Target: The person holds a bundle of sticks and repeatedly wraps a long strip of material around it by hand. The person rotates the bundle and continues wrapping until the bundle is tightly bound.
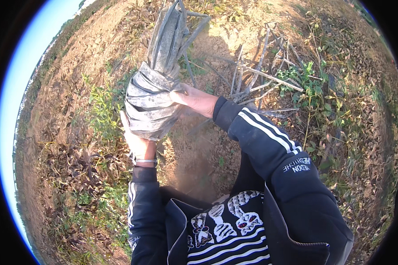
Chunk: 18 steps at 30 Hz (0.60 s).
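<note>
A bundle of grey, dirty plastic sheeting (154, 102), probably old mulch film, is held up in front of me. Its lower part is wound into a rounded bulge, and long folded strips run up from it to the top of the view. My right hand (197, 100) grips the bulge on its right side, thumb on top. Under its lower left side is my left hand (137, 140), holding it from below with most fingers hidden behind the film. A loose strip (195, 34) hangs from the upper right of the bundle.
Dry sticks or stalks (257, 74) lie in a loose heap on the bare soil (195, 159) to the right. Green weeds (106, 109) grow at the left, and leafy plants (313, 86) stand beside the heap. Dry leaves (86, 169) cover much of the field.
</note>
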{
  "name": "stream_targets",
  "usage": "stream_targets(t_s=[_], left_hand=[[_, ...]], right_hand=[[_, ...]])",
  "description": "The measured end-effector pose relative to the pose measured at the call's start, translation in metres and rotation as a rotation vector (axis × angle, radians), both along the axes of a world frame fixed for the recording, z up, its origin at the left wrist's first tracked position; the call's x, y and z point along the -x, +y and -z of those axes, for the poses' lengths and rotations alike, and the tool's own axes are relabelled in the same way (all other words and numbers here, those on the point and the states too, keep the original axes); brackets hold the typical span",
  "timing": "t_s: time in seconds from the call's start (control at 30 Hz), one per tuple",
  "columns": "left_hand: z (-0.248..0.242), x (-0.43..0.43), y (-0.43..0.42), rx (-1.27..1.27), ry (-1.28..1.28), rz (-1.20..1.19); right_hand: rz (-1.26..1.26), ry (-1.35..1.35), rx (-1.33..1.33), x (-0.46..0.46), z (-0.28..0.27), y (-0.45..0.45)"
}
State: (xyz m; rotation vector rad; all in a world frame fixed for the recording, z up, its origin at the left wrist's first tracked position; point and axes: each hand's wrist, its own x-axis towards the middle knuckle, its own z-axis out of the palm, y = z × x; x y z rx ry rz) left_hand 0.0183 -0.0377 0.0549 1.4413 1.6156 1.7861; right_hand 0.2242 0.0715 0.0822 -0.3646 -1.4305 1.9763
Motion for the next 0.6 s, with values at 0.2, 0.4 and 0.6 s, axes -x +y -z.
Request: stream_targets(t_s=[0.2,0.4,0.6], left_hand=[[-0.031,-0.020,-0.023,0.079,-0.120,0.440],[-0.017,0.007,-0.022,0.156,-0.333,0.597],[0.032,0.022,-0.041,0.362,-0.591,0.822]], right_hand=[[-0.007,0.059,0.140,-0.034,-0.006,0.014],[-0.116,0.052,0.189,-0.057,-0.013,0.015],[-0.197,-0.188,0.052,-0.050,-0.014,0.014]])
